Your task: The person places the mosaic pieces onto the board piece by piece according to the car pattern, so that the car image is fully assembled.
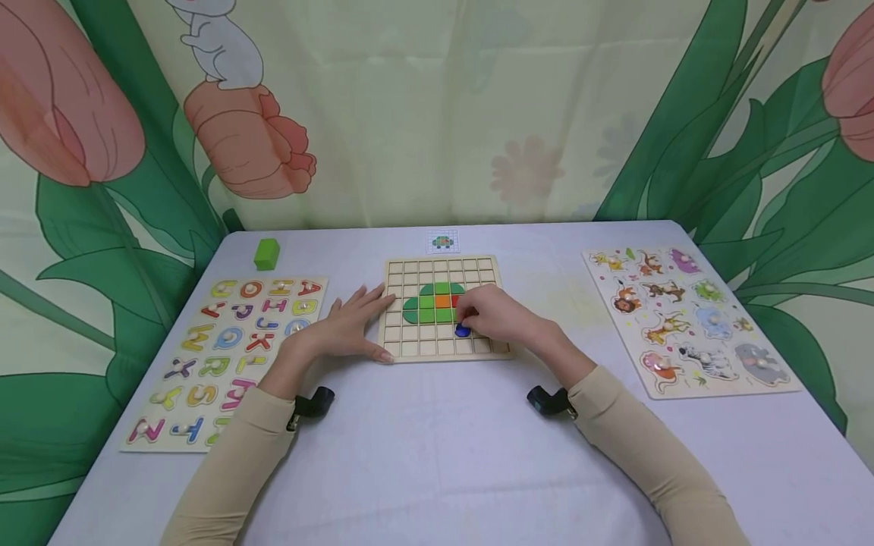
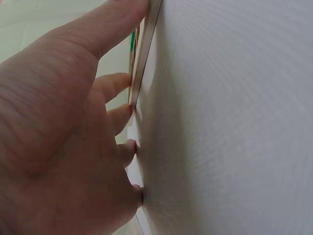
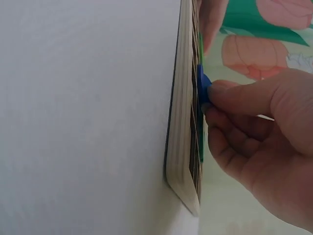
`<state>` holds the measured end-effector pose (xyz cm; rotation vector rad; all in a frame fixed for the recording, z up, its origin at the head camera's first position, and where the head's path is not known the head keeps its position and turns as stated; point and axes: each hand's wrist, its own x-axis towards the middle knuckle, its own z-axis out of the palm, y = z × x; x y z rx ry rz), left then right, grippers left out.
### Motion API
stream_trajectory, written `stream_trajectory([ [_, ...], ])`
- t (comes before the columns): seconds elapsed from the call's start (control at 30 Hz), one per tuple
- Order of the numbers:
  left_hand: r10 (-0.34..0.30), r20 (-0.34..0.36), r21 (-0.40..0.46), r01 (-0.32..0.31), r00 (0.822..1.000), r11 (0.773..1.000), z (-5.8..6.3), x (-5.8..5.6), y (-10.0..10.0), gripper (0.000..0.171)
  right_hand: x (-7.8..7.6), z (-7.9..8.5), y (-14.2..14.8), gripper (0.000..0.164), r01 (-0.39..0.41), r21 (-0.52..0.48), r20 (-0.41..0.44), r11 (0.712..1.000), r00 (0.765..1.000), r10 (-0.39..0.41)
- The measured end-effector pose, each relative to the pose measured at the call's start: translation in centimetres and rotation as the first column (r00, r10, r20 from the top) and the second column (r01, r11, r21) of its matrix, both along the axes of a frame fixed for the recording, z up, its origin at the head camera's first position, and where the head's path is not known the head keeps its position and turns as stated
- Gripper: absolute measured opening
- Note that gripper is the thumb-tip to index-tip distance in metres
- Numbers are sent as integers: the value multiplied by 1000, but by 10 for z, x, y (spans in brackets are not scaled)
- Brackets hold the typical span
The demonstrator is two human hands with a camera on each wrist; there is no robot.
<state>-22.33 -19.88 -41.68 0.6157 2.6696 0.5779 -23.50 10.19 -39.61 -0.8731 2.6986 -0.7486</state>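
A wooden grid board lies in the middle of the table, with green, orange and red pieces set together in its squares. My right hand pinches a small blue piece between thumb and fingers, at the board's surface just below the coloured pieces. In the right wrist view the blue piece stands tilted against the grid. My left hand is spread at the board's left side, its thumb and fingertips on the edge. The left wrist view shows those fingers nearly straight along the rim.
Behind the board lies a small pattern card with a turtle picture. A letter puzzle board is at the left, partly under the left arm, with a green block beyond it. An animal puzzle board lies at the right.
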Motion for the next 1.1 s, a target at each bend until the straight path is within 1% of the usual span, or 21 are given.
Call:
stream_trajectory([
  [0.13, -1, -1, 2, 1, 1000, 1000, 1, 0, 0, 115, 3, 1, -3, 11, 4, 0, -24, 1000, 1000, -4],
  [0.4, -1, -11, -2, 1, 1000, 1000, 2, 1, -1, 116, 7, 2, -10, 15, 58, 20, -34, 998, 998, -57],
  [0.6, -3, -2, -1, 3, 1000, 1000, 1, 1, 0, 115, 8, 2, -6, 15, 43, 38, -50, 998, 998, -41],
  [0.73, 4, -1, -8, -4, 1000, 1000, -1, 2, 0, 115, 7, 6, 7, 17, 41, 33, -65, 999, 997, -39],
  [0.83, 13, 4, -13, -13, 1000, 1000, 0, 2, 1, 116, 9, 12, 23, 19, 66, 27, -51, 997, 997, -64],
  [0.9, 16, 5, -15, -16, 1000, 1000, 0, 2, 1, 116, 10, 15, 35, 18, 82, 36, -20, 996, 996, -82],
  [1.1, 14, 8, -9, -14, 1000, 1000, 1, 2, 0, 115, 17, 19, 66, 14, 113, 113, 53, 987, 991, -120],
])
